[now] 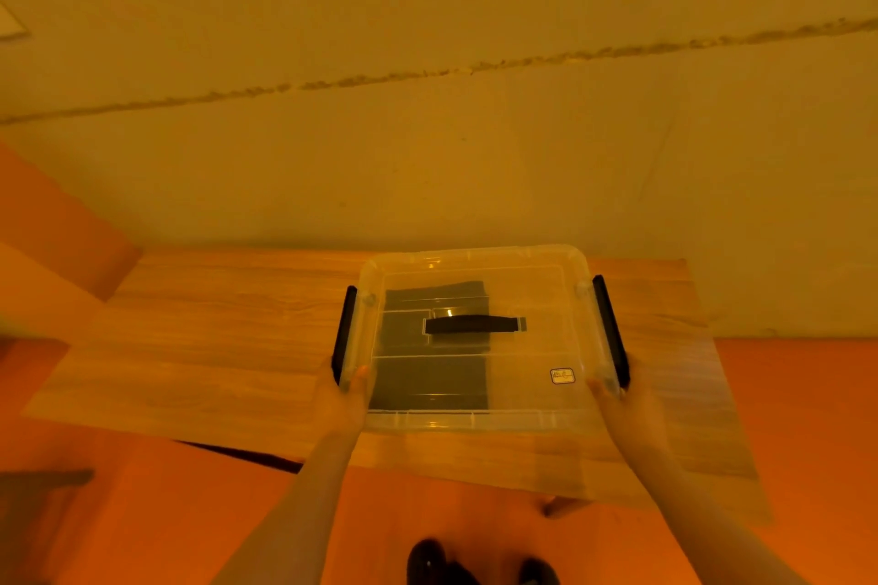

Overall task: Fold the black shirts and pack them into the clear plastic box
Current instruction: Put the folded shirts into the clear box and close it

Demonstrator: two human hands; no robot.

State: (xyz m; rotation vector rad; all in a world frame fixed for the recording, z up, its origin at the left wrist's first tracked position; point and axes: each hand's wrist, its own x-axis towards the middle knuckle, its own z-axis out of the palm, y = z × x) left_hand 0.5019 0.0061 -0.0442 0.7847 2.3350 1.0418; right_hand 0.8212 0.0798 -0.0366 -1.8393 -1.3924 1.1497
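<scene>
The clear plastic box (537, 347) rests on the wooden table with its clear lid on. A black carry handle (470, 324) lies across the lid's middle, and black latches run along the left (344, 333) and right (610, 328) sides. Folded black shirts (430, 375) show through the lid in the box's left half. My left hand (343, 399) grips the near left corner at the latch. My right hand (622, 399) grips the near right corner at the other latch.
The wooden table (214, 347) stands against a plain wall, with bare tabletop to the left of the box. An orange floor surrounds it. My dark shoes (470, 563) show below the near table edge. A small sticker (562, 376) sits on the lid.
</scene>
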